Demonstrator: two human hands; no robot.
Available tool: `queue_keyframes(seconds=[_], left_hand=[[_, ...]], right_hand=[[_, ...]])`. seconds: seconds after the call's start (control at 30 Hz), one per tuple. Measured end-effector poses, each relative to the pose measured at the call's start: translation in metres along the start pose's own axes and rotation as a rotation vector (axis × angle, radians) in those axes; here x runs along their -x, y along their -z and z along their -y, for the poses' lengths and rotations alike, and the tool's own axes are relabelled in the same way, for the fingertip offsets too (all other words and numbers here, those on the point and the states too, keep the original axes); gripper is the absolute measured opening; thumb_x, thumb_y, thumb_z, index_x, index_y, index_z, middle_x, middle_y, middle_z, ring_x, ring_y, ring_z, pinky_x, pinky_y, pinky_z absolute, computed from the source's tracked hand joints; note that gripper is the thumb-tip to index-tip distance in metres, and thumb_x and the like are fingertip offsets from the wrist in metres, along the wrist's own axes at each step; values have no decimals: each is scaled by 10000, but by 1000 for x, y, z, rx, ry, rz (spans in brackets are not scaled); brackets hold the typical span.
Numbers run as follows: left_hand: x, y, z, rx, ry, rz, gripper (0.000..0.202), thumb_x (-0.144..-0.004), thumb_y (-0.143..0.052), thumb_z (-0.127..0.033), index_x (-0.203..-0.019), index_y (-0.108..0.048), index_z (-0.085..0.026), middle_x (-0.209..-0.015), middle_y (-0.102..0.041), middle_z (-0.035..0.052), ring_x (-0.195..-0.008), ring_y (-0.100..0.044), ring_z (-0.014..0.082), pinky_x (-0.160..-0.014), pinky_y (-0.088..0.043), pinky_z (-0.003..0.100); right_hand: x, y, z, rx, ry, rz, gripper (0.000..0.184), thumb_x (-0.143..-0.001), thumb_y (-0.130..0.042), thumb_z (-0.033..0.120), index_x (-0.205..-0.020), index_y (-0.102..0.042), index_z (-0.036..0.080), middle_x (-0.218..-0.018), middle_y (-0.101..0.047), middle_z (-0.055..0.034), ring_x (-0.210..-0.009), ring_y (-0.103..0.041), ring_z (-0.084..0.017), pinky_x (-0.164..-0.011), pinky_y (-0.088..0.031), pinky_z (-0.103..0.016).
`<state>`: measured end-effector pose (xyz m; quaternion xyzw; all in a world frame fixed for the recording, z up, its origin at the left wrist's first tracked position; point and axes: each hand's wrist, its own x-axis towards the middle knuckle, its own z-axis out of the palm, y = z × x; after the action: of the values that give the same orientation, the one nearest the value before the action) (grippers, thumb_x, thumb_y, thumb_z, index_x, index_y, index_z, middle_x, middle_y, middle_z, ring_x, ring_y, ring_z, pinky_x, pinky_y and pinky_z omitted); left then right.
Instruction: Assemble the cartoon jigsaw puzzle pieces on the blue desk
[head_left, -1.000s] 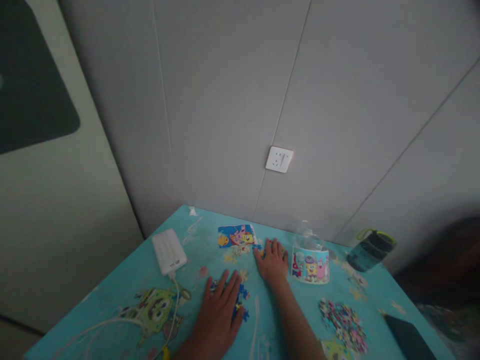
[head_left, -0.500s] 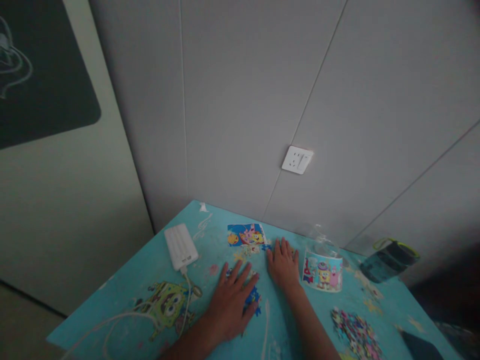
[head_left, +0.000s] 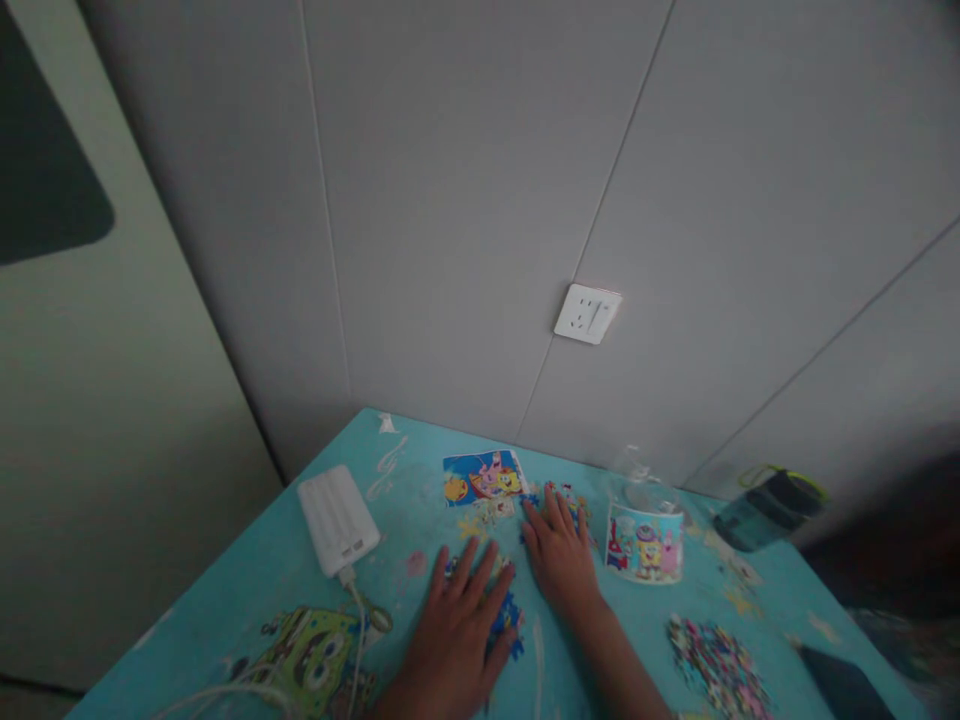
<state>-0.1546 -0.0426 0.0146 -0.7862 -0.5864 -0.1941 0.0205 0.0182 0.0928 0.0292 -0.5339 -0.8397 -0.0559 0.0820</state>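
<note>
My left hand point(head_left: 463, 628) lies flat with fingers spread, partly covering a patch of jigsaw puzzle pieces point(head_left: 508, 622), mostly blue. To its right and farther back, my right hand point(head_left: 561, 556) rests with outstretched fingers on the near left part of another group of colourful puzzle pieces point(head_left: 576, 503). Whether the pieces in each patch are joined is hard to see. Behind the hands lies a cartoon picture card point(head_left: 484, 478), with a few small pieces along its near edge. A clear jar point(head_left: 645, 541) with a cartoon label stands right of my right hand.
A heap of loose puzzle pieces point(head_left: 718, 665) lies at front right, beside a dark flat object point(head_left: 844, 685). A dark bottle point(head_left: 772, 510) is at back right. On the left sits a white power bank point(head_left: 339, 520) with its cable point(head_left: 358, 640). The wall has a socket point(head_left: 587, 313).
My right hand has slid slightly left and toward me, so more of the pieces by its fingers show. The left hand stays over its patch. The camera view has turned slightly right.
</note>
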Motion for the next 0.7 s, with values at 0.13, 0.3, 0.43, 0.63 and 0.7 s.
queue_keyframes(seconds=[0.13, 0.3, 0.43, 0.63, 0.7], left_hand=[[4, -2, 2, -16, -35, -2, 640, -1001, -375, -515, -1572, -145, -339, -1645, -178, 24, -1505, -196, 328, -1204, -125, 608], [8, -2, 3, -1, -37, -7, 662, -987, -402, -529, -1571, -170, -323, -1640, -195, 18, -1503, -205, 322, -1223, -92, 587], [10, 2, 0, 51, -38, 28, 630, -989, -431, -482, -1560, -188, -371, -1647, -169, 1, -1506, -191, 334, -1213, -78, 635], [7, 19, -9, 168, -76, 143, 599, -975, -501, -454, -1515, -242, -474, -1660, -63, -23, -1517, -126, 357, -1171, -132, 709], [6, 26, -12, 198, -139, 179, 607, -960, -522, -488, -1505, -255, -487, -1660, -55, -28, -1520, -99, 361, -1167, -137, 714]], right_hand=[[-4, -3, -7, 19, -17, -8, 453, -1023, -374, 412, -1457, -489, 351, -1642, -237, -48, -1502, -210, -313, -1195, -85, -579], [-12, -13, -25, 62, -55, -29, 457, -1021, -377, 362, -1456, -498, 293, -1609, -317, -83, -1489, -237, -309, -1189, -118, -579], [-20, -13, -35, 51, -65, -44, 451, -1018, -361, 285, -1438, -522, 240, -1582, -366, -111, -1465, -287, -303, -1182, -157, -572], [-6, 9, -29, -41, -20, -209, 403, -1016, -370, 273, -1305, -634, 179, -1464, -522, -124, -1412, -371, -297, -1192, -176, -566], [15, 15, -27, -129, 75, -242, 377, -1010, -399, 290, -1259, -662, 185, -1414, -566, -120, -1391, -406, -288, -1184, -247, -542]])
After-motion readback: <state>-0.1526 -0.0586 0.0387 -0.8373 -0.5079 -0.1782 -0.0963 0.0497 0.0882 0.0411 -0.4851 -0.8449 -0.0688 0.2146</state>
